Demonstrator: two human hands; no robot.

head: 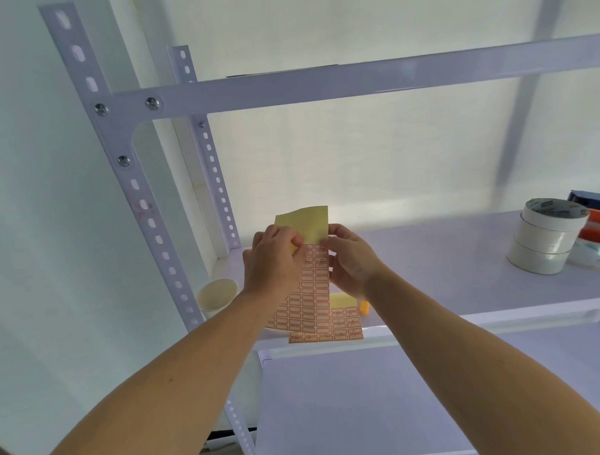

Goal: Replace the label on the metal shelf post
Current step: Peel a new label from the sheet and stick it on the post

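- The metal shelf post (pixel 144 205) is seen at the left, rigid and perforated with slots; a faint reddish smudge shows on its face near mid-height, and no label can be made out there. Its painted face is judged smooth enough for a sticker to bond if pressed flat.
- The shelf (pixel 446 256) carries tape rolls (pixel 547 235) at the right, a paper cup (pixel 216 296) at the left and a second label sheet (pixel 346 322) lying flat.
- The label sheet (pixel 311 288) is held up between both hands in front of the shelf; its top is folded back so the yellow backing (pixel 303 223) shows. It is judged thin, light and floppy, best held by its edges.
- The left hand (pixel 276 265) is closed, thumb and fingertips pinching the sheet's upper left corner.
- The right hand (pixel 350 259) is pinched on the sheet's upper right edge.
- A single label is judged tiny, flimsy and sticky; it should be lifted by one corner only.
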